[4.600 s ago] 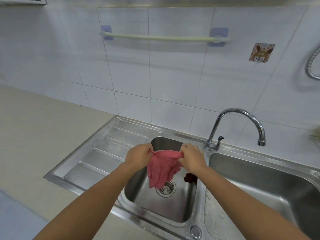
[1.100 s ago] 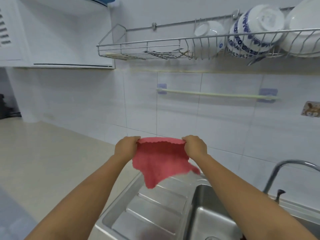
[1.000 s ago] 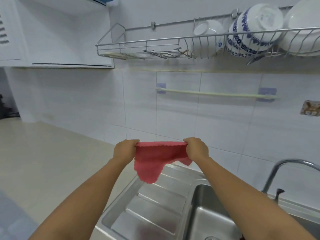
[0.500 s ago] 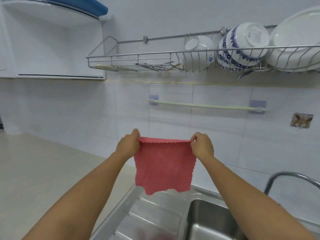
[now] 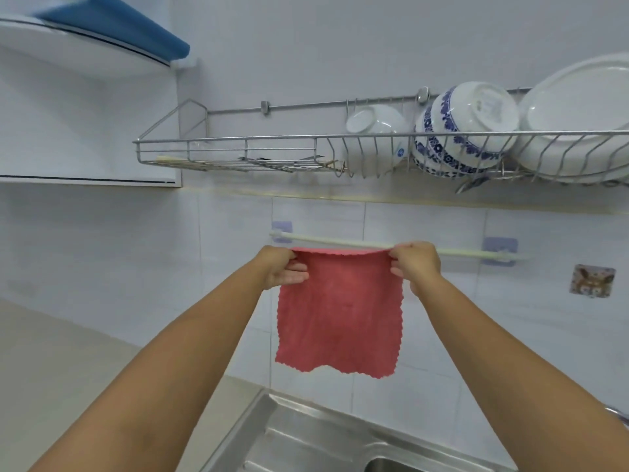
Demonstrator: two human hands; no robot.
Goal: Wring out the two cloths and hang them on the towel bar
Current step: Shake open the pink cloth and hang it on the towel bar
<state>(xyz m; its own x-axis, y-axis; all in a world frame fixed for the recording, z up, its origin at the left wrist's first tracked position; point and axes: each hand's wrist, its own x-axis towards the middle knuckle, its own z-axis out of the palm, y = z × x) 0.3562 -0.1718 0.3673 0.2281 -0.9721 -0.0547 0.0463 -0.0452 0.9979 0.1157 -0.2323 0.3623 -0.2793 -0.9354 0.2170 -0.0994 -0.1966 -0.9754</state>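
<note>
A pink cloth (image 5: 338, 311) hangs flat and spread out in front of the tiled wall. My left hand (image 5: 284, 269) pinches its top left corner and my right hand (image 5: 415, 264) pinches its top right corner. The cloth's top edge sits level with the pale towel bar (image 5: 469, 253), which runs across the wall between two lilac mounts; the cloth covers the bar's middle part. I cannot tell whether the cloth touches the bar. The second cloth is out of sight.
A wire dish rack (image 5: 272, 155) with white and blue-patterned bowls (image 5: 466, 131) and a plate hangs above the bar. The steel sink drainboard (image 5: 306, 441) lies below, a beige counter (image 5: 51, 362) to the left. A rabbit sticker (image 5: 592, 280) is on the wall.
Both hands have lifted the pink cloth from the sink up to the height of the towel bar, and it now hangs fully spread. My view has tilted upward.
</note>
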